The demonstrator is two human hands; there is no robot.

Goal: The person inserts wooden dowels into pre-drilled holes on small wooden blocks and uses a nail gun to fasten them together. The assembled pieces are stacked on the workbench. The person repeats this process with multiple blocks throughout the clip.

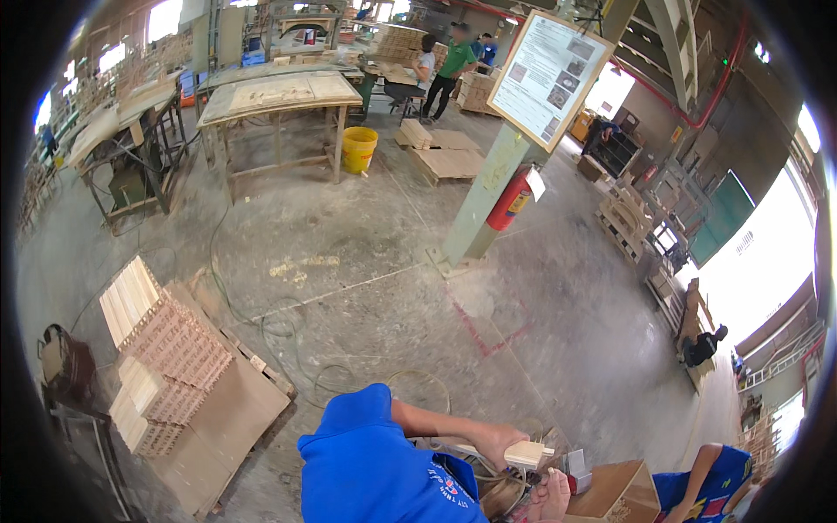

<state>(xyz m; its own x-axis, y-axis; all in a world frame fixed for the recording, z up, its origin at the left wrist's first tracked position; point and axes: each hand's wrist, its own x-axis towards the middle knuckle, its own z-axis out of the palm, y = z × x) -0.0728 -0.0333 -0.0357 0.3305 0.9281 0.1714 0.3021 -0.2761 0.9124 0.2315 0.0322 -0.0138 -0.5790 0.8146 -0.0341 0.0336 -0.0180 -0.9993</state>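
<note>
At the bottom edge of the view, above the concrete floor [540, 288], the left hand [499, 441] reaches across from its blue sleeve and has its fingers wrapped round one end of a pale wooden block [528, 453], held roughly level in the air. The right hand [551, 493] shows only as a blurred shape below the block, beside an open cardboard box [621, 490] – whether its fingers are open or closed I cannot tell. The block looks light, stiff and dry, cut square, so it should not slip or bend; a grip across its long flat faces, near the middle, would likely hold it steadier than one at the end. A small red-and-grey tool [576, 467] lies just beside the block's free end, and loose cords sit close under it – these crowd the spot most. Well apart to the left, stacks of wooden slats [166, 344] rest on a flat board, with a green hose [281, 329] looping over the floor between. Farther off stand a green column [481, 196] with a red fire extinguisher [510, 200], a yellow bucket [358, 149], a wooden work table [279, 94] and other people [453, 65] at work.
</note>
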